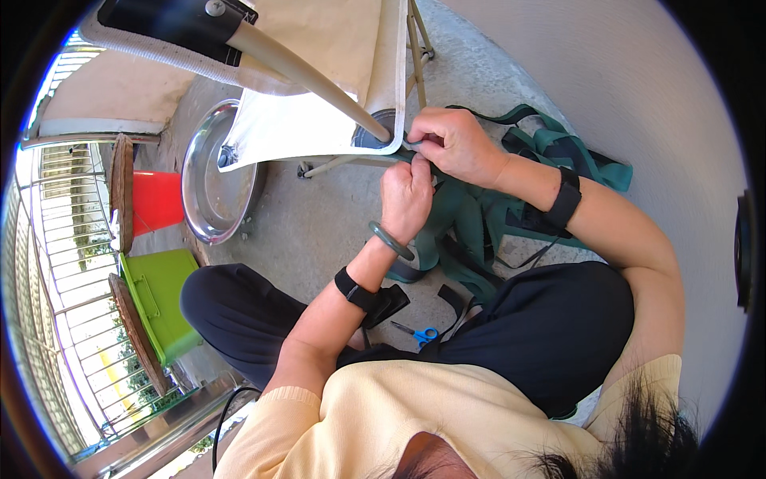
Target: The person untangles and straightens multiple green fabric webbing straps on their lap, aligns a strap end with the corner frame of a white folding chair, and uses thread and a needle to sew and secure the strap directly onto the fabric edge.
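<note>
Just above frame centre, pinching dark green strip [406,154] between curled, nearly closed left hand [405,198] and right hand [461,148], beside white fabric panel [295,132]; right of centre, noted loose green webbing [460,217] on floor [299,227].

The concrete floor [287,227] was grey and mottled. A plain, pale wall [670,120] stood at right; strong daylight entered through a barred railing [84,302] at left.

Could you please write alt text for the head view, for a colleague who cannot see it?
The left hand and right hand pinch a dark green strap at the corner of a white fabric panel. Green webbing lies heaped beside them, with blue-handled scissors nearer; a metal basin, red bucket and green bin are at left.
</note>
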{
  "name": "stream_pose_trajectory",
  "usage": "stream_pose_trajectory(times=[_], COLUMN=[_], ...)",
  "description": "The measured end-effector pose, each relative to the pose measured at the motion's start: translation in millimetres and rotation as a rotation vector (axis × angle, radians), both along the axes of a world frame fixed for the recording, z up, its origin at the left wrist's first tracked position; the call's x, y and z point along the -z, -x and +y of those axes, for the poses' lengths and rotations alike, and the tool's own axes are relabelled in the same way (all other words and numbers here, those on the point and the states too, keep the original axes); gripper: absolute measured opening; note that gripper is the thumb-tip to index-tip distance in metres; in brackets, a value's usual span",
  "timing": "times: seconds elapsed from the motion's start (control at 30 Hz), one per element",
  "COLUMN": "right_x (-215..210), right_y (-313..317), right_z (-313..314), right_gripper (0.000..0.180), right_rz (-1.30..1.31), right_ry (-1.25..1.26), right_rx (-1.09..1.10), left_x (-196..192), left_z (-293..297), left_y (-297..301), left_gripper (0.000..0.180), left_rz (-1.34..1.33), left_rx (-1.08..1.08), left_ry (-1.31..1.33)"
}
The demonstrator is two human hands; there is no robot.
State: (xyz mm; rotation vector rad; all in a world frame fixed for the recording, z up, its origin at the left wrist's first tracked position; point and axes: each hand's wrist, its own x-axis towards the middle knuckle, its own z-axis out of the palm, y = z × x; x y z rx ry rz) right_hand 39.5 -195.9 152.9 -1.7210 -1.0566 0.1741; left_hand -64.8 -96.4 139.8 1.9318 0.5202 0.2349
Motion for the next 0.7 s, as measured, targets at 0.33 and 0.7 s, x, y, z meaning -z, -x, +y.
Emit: stream_pose_trajectory(times=[0.33,0.7], right_x=[-3.2,-16.0], right_y=[-8.7,-13.6], right_z=[-4.7,-9.2], right_gripper=[0.008,0.013], right_rz=[-0.16,-0.153], right_ry=[-0.005,0.09], right_rx=[-0.104,-0.249], left_x=[3.0,-1.5], left_z=[-0.4,7.9], left_y=[-10.1,-9.1], left_gripper=[0.03,0.019], left_rz=[-0.039,-0.01], left_rx=[0.122,0.233], left_ry=[-0.076,0.178])
